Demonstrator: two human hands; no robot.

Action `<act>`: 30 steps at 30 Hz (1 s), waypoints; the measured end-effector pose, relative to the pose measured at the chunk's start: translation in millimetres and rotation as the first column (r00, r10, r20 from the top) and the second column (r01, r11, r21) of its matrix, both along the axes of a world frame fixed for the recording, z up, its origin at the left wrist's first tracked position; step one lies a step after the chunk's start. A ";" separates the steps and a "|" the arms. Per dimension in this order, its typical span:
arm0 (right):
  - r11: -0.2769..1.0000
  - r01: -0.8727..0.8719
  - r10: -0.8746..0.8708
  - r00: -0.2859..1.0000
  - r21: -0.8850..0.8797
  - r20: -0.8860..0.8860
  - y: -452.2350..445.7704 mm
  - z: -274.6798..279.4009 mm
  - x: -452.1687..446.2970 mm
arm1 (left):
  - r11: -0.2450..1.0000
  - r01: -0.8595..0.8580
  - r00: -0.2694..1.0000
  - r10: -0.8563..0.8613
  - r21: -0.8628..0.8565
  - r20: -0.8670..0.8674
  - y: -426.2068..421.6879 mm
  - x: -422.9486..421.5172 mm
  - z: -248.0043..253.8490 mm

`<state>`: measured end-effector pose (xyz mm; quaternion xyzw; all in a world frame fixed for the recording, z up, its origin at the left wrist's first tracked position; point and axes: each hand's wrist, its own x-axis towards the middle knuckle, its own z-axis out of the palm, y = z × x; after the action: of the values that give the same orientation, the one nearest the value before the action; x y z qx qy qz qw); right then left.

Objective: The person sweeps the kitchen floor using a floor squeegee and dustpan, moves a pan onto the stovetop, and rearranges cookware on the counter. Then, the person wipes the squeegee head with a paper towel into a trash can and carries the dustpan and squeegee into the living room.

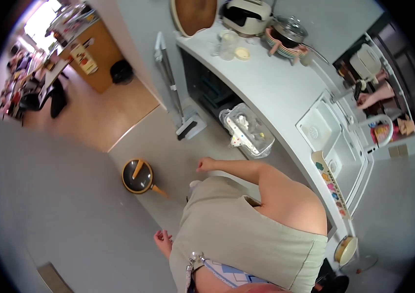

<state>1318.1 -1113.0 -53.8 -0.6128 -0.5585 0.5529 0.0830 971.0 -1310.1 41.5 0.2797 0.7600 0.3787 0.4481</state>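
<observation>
My right hand (206, 164) is out in front of my body over the grey floor, fingers curled in, with nothing seen in it. My left hand (162, 239) is lower at the left, beside my light green top (237, 215). Its fingers are loosely bent and a little apart, and no object shows in them. A dark round pan (132, 181) with an orange-yellow rim and handle rests near the grey wall, ahead of both hands. Another wood-coloured handle (139, 168) lies across its top. Neither hand touches the pan.
A lined waste bin (254, 139) and a long-handled flat mop (190, 127) stand by the counter (266, 73). On the counter are a rice cooker (246, 17), a glass jug (228, 45), a lidded pot (289, 31) and a sink (320, 124). A wooden-floored room (95, 110) opens at upper left.
</observation>
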 end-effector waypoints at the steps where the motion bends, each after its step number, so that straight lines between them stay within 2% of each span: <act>1: 1.000 0.020 -0.020 1.000 0.008 -0.008 2.8 -4.4 6.1 | 0.999 0.045 0.998 -0.045 -0.001 -0.038 19.3 1.9 8.7; 7: 0.994 0.109 -0.109 0.993 0.001 0.044 -9.4 -1.9 31.2 | 0.978 0.205 0.979 -0.205 -0.034 0.008 63.7 9.0 9.3; 13: 0.990 0.119 -0.117 0.992 -0.069 0.036 -43.9 -7.6 21.0 | 0.977 0.196 0.980 -0.192 -0.090 0.050 31.5 -6.0 -14.3; 17: 0.981 0.165 -0.163 0.986 -0.101 0.030 -64.0 9.2 5.3 | 0.971 0.202 0.979 -0.196 -0.128 0.061 6.4 -22.0 -19.5; 21: 0.953 0.140 -0.147 0.989 -0.268 -0.004 -70.7 -26.6 -4.1 | 0.994 0.100 0.995 -0.099 -0.053 0.013 -25.1 -44.8 -44.3; 22: 0.935 0.126 -0.122 0.992 -0.333 0.033 -66.6 -21.9 -13.2 | 0.997 0.052 0.999 -0.051 -0.064 0.010 -33.1 -47.8 -46.3; 24: 0.905 0.067 -0.094 0.995 -0.420 -0.044 -55.2 -20.3 -32.8 | 0.992 -0.048 0.999 0.047 -0.118 -0.013 -63.8 -55.4 -54.7; 26: 0.867 -0.010 -0.012 0.999 -0.499 -0.041 -36.0 -42.2 -59.0 | 0.975 -0.116 0.993 0.110 -0.189 -0.045 -77.0 -60.1 -74.1; 29: 0.823 -0.152 0.160 0.987 -0.548 -0.034 -3.1 -94.0 -110.6 | 0.942 -0.236 0.970 0.214 -0.237 -0.115 -107.7 -58.4 -134.8; 30: 0.829 -0.195 0.218 0.976 -0.525 -0.019 8.4 -122.3 -134.2 | 0.921 -0.289 0.957 0.281 -0.261 -0.068 -111.2 -55.4 -150.8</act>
<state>1184.0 -1104.6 -176.1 -0.5596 -0.4515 0.6766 -0.1588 915.6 -1421.3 -109.3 0.1085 0.8432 0.3291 0.4109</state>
